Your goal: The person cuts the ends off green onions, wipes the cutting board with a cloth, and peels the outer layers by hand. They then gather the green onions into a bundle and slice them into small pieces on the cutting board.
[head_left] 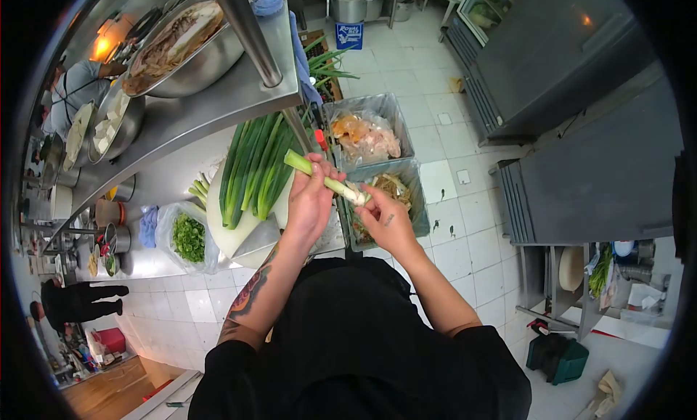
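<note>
My left hand [312,198] is wrapped round a trimmed leek stalk [330,182], with its cut green end pointing up and left. At the pale root end my right hand [392,220] pinches the stalk between thumb and fingers. Just left of my hands, a bunch of long green leek leaves [250,166] lies across a round white cutting board [218,220]. Below the stalk's root end stands a grey bin [416,202] holding vegetable scraps.
A second lined bin [403,111] contains pale and orange scraps. Chopped greens [190,237] sit in a plastic bag on the steel counter. A shelf post [247,31] rises at upper left, near large bowls. Grey fridges [566,64] stand at right. Other people are at far left.
</note>
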{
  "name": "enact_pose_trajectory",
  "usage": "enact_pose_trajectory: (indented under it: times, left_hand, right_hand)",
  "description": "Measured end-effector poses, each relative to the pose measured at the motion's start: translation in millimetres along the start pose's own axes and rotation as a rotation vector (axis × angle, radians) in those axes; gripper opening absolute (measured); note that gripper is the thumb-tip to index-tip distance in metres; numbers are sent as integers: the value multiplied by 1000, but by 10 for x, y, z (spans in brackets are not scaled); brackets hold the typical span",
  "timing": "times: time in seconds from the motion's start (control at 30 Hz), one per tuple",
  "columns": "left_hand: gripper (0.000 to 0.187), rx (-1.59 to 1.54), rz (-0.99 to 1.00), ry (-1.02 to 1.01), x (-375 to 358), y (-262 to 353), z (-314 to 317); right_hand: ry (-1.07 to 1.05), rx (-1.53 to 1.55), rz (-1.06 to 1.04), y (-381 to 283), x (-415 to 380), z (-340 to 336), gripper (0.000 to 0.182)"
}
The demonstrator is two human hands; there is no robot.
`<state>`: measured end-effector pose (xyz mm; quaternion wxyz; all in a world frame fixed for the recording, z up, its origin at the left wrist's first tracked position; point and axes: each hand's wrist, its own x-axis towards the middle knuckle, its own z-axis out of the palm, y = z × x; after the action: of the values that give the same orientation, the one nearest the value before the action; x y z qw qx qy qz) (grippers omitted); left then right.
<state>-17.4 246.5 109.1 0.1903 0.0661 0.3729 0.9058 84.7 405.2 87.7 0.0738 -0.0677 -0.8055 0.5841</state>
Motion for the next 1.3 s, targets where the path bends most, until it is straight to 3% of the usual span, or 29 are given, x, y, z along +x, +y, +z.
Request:
enact_pose_trajectory:
  times: [0.17, 0.23, 0.43, 0.57, 0.63, 0.67, 0.7, 0.77, 0.8, 0.83, 0.9, 0.93, 1.0, 1.07, 1.13, 1.23, 1.3]
  left_hand:
    - [19, -28, 53, 36, 16, 46, 142]
    - [19, -18, 71, 31, 11, 51, 146]
    - [19, 82, 68, -149, -54, -39, 213]
    - [21, 14, 113, -114, -95, 57, 248]
    - [23, -14, 134, -85, -103, 165, 251]
    - [26, -34, 141, -83, -91, 256, 212]
    - [29, -55, 147, -82, -75, 330, 178]
    - [35, -85, 142, -82, -28, 395, 126]
    - [37, -126, 110, -143, -13, 405, 81]
    - [39, -170, 76, -207, 6, 413, 53]
    - [40, -211, 42, -280, 26, 429, 43]
    - [41, -250, 15, -354, 35, 426, 56]
    - [39, -258, -9, -358, 37, 418, 132]
    - [37, -262, -26, -361, 37, 422, 282]
    - [34, -158, 14, 154, 21, 481, 604]
    - [32, -196, 113, 63, 83, 418, 334]
    - [25, -150, 132, 111, 37, 348, 321]
  right_hand:
    - [82, -39, -21, 26, -42, 5, 54]
    - [223, -262, -171, -170, -14, -80, 45]
    - [110, -145, -253, -188, 161, -132, 13]
    - [214, -72, -295, 41, 163, -140, 14]
    - [384, 38, -114, 416, 196, -216, 15]
    - [362, 249, 145, 556, 201, -321, 23]
    - [360, 249, 146, 667, 199, -427, 23]
    - [235, -640, 23, 802, 197, -558, 34]
    - [154, -533, 70, 570, 175, -579, 47]
    - [154, -532, 71, 335, 170, -574, 47]
    - [18, -5, -158, -68, 127, -520, 42]
    - [25, -7, -152, -205, 100, -502, 42]
    - [-232, 239, 30, -380, 62, -434, 38]
    - [-199, 240, 16, -417, 60, -324, 35]
    - [-177, 237, 3, -436, 42, -252, 32]
    - [-159, 249, 22, -419, -34, -140, 28]
    - [-171, 301, 38, -385, -54, -83, 25]
